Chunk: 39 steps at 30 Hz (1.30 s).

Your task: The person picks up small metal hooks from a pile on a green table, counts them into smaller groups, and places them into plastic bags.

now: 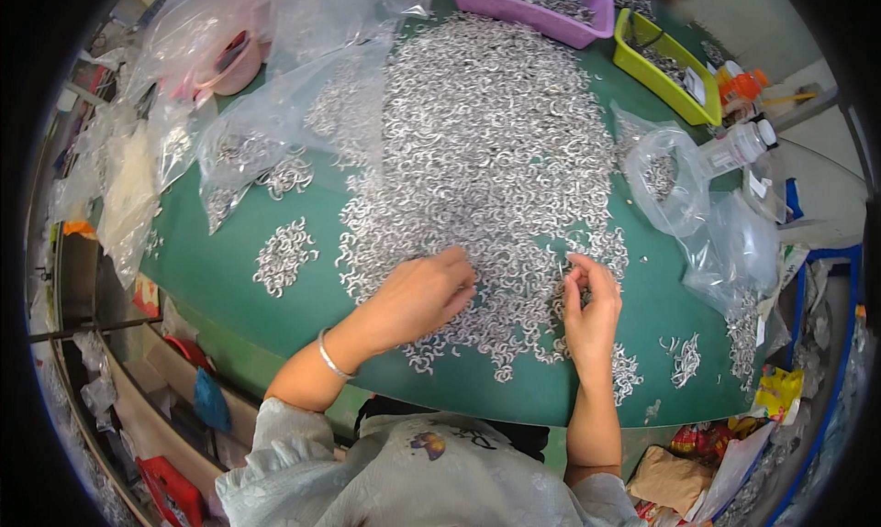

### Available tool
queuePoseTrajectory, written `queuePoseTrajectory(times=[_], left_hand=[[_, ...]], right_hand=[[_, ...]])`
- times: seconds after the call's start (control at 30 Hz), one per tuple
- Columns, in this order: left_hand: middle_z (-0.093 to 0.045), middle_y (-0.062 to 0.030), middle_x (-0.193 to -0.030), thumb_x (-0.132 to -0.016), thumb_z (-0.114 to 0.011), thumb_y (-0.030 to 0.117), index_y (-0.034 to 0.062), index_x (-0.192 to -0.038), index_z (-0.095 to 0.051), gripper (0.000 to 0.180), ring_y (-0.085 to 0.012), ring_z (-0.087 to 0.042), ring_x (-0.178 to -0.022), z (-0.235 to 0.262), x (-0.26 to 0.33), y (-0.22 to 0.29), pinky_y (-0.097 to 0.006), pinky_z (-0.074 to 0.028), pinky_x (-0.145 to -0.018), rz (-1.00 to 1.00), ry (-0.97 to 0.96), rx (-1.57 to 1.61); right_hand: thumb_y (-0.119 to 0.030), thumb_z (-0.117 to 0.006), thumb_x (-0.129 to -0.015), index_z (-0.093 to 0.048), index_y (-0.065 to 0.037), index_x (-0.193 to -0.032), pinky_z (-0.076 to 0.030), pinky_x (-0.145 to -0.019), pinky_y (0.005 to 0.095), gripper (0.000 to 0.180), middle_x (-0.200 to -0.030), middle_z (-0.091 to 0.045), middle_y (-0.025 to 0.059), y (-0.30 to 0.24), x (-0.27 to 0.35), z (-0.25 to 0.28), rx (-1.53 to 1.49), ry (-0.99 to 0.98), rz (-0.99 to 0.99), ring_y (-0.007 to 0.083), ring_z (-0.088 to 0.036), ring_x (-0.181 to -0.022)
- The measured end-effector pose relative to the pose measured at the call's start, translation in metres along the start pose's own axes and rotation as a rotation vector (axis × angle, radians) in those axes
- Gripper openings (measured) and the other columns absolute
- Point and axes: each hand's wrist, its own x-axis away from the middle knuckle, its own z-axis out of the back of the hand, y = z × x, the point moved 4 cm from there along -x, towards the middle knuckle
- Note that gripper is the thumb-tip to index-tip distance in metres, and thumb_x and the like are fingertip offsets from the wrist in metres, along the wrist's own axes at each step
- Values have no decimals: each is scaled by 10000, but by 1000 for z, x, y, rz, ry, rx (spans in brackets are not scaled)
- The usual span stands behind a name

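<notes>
where silvery crescents (pixel 496 133) spread — both hands (pixel 427 293) (pixel 594 302) hover curled

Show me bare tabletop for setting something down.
Green tabletop shows between the small pile and the left edge, and between the main heap of metal crescents and clear bag on the right, bar strays. Crowded: mid-table around left hand and right hand; far right, purple tray and lime tray.

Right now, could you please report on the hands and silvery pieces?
Left hand over loose silvery pieces. Right hand at their right side. Clear bag farther right, untouched.
</notes>
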Motion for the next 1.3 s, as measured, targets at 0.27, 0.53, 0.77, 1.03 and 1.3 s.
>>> queuePoseTrajectory(times=[0.27, 0.53, 0.77, 1.03, 1.3], left_hand=[[-620, -63, -793, -865, -638, 18, -2, -943, -629, 80, -129, -515, -608, 4, -5, -7, -274, -430, -563, 171, 140, 304], [-631, -36, -825, -965, -546, 139, 2, -1017, -631, 170, -48, -439, -633, -30, -7, -24, -201, -361, -563, 369, -111, 1298], [-635, -82, -859, -985, -517, 171, -3, -1031, -605, 201, -101, -542, -699, -36, -6, -23, -227, -445, -622, 409, -137, 1430], [-660, -106, -918, -967, -551, 167, -1, -1013, -597, 180, -156, -655, -798, -35, -7, -19, -283, -547, -702, 415, -108, 1271], [-623, -29, -777, -935, -598, 135, -1, -947, -617, 137, -77, -573, -671, -35, -7, -19, -219, -489, -606, 410, -111, 1178]], right_hand=[[30, -702, -749, -610, -50, -1109, -427, -748, 314, 380, -756, -614, 35, -1, 1, -3, -213, -55, -37, 180, -564, -696], [-12, -746, -694, -632, -63, -1027, -359, -710, 336, 355, -711, -592, 6, -15, 10, -15, 90, -202, 219, 202, -521, -707], [4, -727, -711, -623, -66, -1036, -364, -710, 334, 349, -754, -607, 13, -11, 7, -11, -15, -151, 87, 209, -538, -728], [-3, -746, -692, -631, -79, -1017, -354, -730, 339, 353, -796, -621, 7, -10, 10, -16, 72, -191, 187, 202, -534, -780], [6, -750, -683, -646, -63, -984, -368, -737, 341, 326, -794, -641, 24, -21, 12, -14, 150, -212, 222, 221, -545, -793]])
